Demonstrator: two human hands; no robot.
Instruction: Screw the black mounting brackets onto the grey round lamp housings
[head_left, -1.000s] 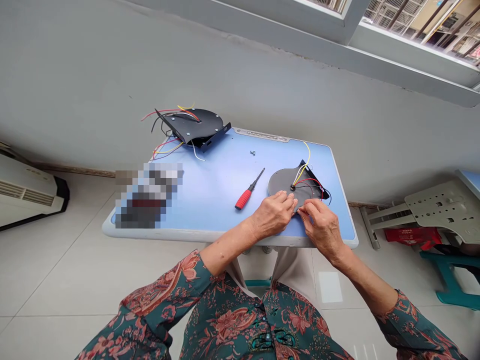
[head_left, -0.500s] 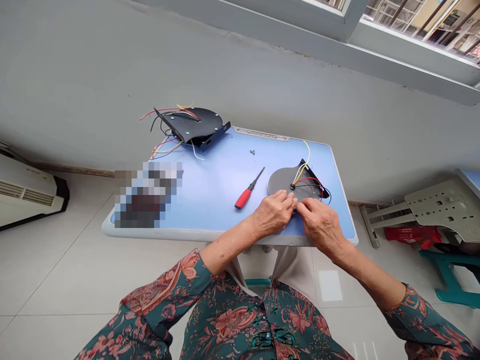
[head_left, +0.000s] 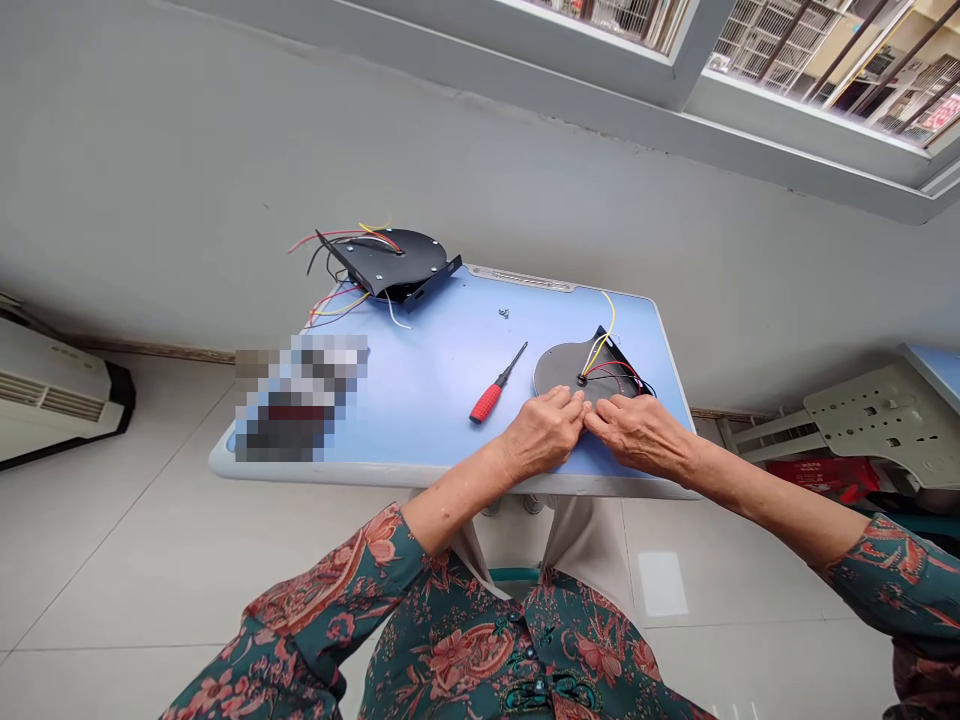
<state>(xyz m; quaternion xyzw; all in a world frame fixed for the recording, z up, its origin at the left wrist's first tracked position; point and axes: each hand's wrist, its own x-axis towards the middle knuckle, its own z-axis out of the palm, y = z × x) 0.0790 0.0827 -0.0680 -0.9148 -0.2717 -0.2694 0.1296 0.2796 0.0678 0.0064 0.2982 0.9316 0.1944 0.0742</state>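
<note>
A black metal plate (head_left: 556, 372) with a rounded left side and a raised edge on the right lies at the table's right. Yellow, white, red and black wires (head_left: 600, 350) come out of a hole in its middle. My left hand (head_left: 546, 430) is closed over the plate's near edge, fingertips on its top. Right against those fingertips, my right hand (head_left: 637, 430) is bent in a pinch at the same edge; what lies between its fingers is hidden. A red-handled screwdriver (head_left: 487, 402) rests left of the plate, tip pointing away.
At the blue table's (head_left: 420, 400) far left corner sits a black plate assembly (head_left: 409, 258) with screws and loose wires. Several small screws (head_left: 504, 313) lie near the back edge. A blurred-out patch (head_left: 292, 410) covers the left side. The wall (head_left: 225, 180) stands behind.
My right hand has turned flatter and shifted slightly left, its fingers closer to the left hand's fingertips. Its elbow has swung outward. The left hand stays on the plate.
</note>
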